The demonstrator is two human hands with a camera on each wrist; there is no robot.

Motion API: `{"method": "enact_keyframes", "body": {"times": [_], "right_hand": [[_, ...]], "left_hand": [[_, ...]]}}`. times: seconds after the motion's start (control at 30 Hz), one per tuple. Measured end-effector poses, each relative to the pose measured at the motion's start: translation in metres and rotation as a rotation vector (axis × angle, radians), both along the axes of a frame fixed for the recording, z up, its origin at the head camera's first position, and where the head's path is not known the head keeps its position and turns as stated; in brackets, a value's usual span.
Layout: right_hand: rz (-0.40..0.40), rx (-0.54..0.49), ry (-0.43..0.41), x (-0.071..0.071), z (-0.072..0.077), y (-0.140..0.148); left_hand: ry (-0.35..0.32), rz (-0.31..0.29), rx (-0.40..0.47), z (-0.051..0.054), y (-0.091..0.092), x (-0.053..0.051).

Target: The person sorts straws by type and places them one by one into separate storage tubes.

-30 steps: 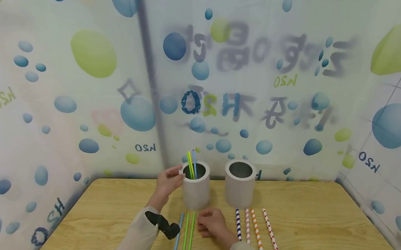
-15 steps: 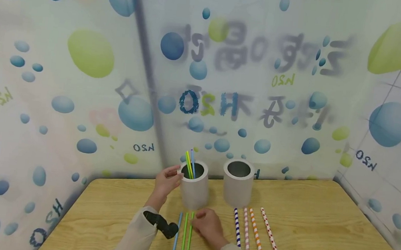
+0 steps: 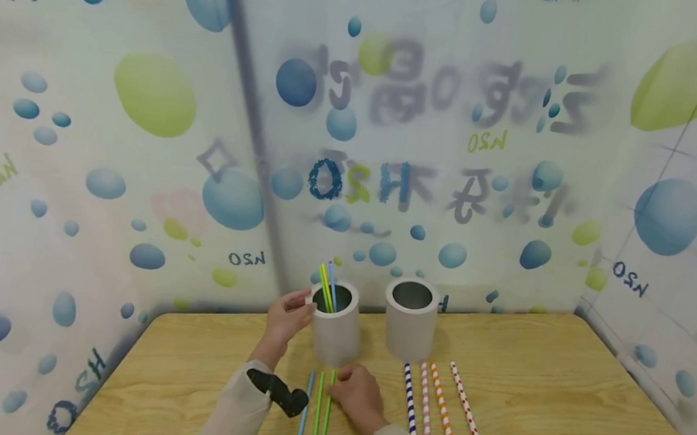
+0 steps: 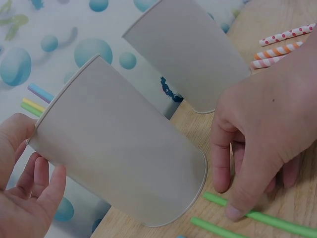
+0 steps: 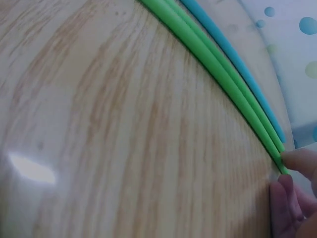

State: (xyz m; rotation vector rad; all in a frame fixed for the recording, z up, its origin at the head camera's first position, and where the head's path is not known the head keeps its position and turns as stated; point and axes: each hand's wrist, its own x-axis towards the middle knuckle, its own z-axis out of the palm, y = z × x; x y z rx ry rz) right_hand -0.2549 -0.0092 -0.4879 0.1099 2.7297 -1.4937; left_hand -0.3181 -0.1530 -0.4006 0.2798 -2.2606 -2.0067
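One thumb tip, on the right hand (image 3: 359,395), is touching a slim, smooth, plain green straw (image 3: 325,425) near its far end, low in the middle of the head view. The forefinger is curling beside the straw's other side, so its end is lying between the two digits; whether they are pinching it firmly, I cannot tell. From this hand's knuckles, the straw is lying to the left, its long axis running almost straight down to the frame's bottom edge and its far end pointing up towards the base of a pale grey, thick-rimmed cylindrical cup (image 3: 335,339). That hand is clearly the nearer; the left hand (image 3: 288,317), higher and further left, is holding the cup's rim with bent fingers. A second plain green straw (image 3: 316,417) and a plain blue straw (image 3: 304,416) are lying alongside, further left. Inside the cup, yellow, green and blue straws are leaning together, their tops showing above the rim. A matching grey cup (image 3: 409,332) is standing just to the right, and below it, lower right of centre, four patterned straws are lying on the light wood-grain table (image 3: 558,392).
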Motion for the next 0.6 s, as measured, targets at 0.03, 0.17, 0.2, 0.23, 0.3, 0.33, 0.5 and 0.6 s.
{"method": "enact_keyframes", "body": {"times": [0.03,0.17,0.2,0.23,0.3,0.33,0.5,0.6], "right_hand": [[0.002,-0.004,-0.004,0.0000,0.0002,-0.0003],[-0.006,-0.002,-0.010,0.0000,0.0003,-0.0013],[-0.011,0.004,-0.011,0.0001,0.0004,-0.0016],[-0.015,0.011,-0.014,0.0000,0.0004,-0.0020],[-0.023,0.026,-0.014,-0.0002,0.0002,-0.0028],[-0.027,0.033,-0.015,-0.0003,0.0007,-0.0032],[-0.022,0.076,-0.013,-0.0012,0.0023,-0.0045],[0.004,0.098,0.001,-0.0024,0.0027,-0.0041]], "left_hand": [[-0.003,0.000,-0.001,-0.0002,-0.0003,0.0002],[-0.006,-0.004,-0.010,-0.0002,-0.0008,0.0012],[-0.004,-0.005,-0.012,-0.0003,-0.0007,0.0012],[-0.001,-0.004,-0.013,-0.0003,-0.0006,0.0012],[0.004,-0.002,-0.012,-0.0002,-0.0003,0.0010],[0.007,-0.001,-0.011,-0.0003,-0.0003,0.0008],[0.002,0.004,-0.012,-0.0006,-0.0007,0.0004],[-0.001,0.004,-0.014,-0.0009,-0.0010,0.0002]]}}
